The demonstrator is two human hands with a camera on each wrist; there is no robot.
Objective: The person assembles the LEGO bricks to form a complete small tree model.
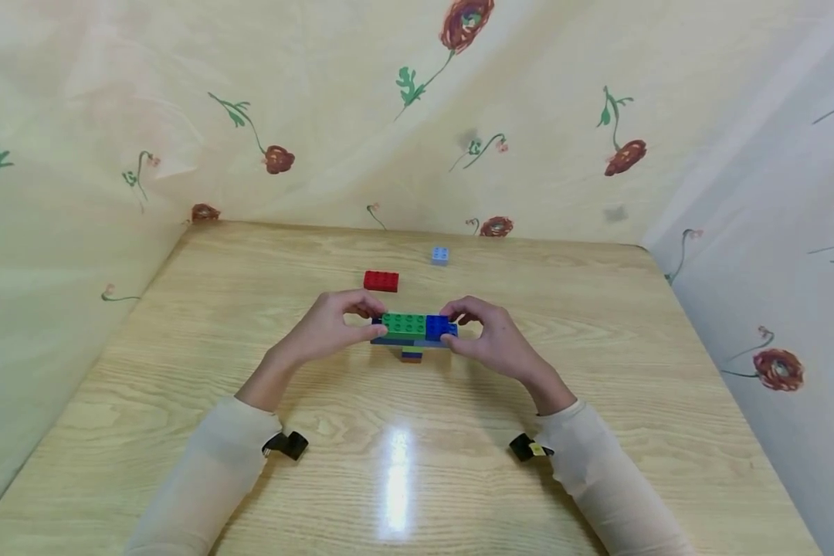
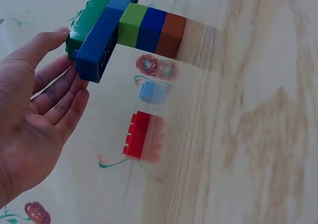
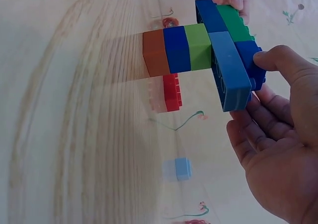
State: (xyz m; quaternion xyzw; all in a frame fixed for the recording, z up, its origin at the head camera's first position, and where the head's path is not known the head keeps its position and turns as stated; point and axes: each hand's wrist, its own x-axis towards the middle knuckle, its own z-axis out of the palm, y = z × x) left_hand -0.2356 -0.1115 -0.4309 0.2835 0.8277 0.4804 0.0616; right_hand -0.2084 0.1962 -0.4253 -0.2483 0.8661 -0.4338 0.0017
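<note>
Both hands on a T-shaped brick build (image 1: 405, 323), mid-table, straight ahead at 12 o'clock from me. My left hand (image 1: 330, 328) is at its 9 o'clock, pinching the end of the green 2x4 brick (image 1: 405, 318), thumb on the near side, fingers on the far side. My right hand (image 1: 492, 337) is at 3 o'clock, same pinch on the blue 2x2 brick (image 1: 436, 327). Those two butt end to end as the top layer.

Layer under it: dark blue brick (image 2: 97, 47) on the 9 o'clock side, medium blue brick (image 3: 230, 60) on the 3 o'clock side. Stem below, top down: lime brick (image 3: 198, 47), navy brick (image 3: 177, 49), orange-brown brick (image 3: 155, 52). Stem's upright, foot appears to meet the wood-grain table (image 1: 181, 371).

Loose, both well apart from each other: red 2x4 brick (image 1: 381, 281) at the build's 11 o'clock, light blue 2x2 brick (image 1: 440, 255) at 1 o'clock, farther out. Floral cloth (image 1: 333, 116) hangs past the table's 12 o'clock edge.
</note>
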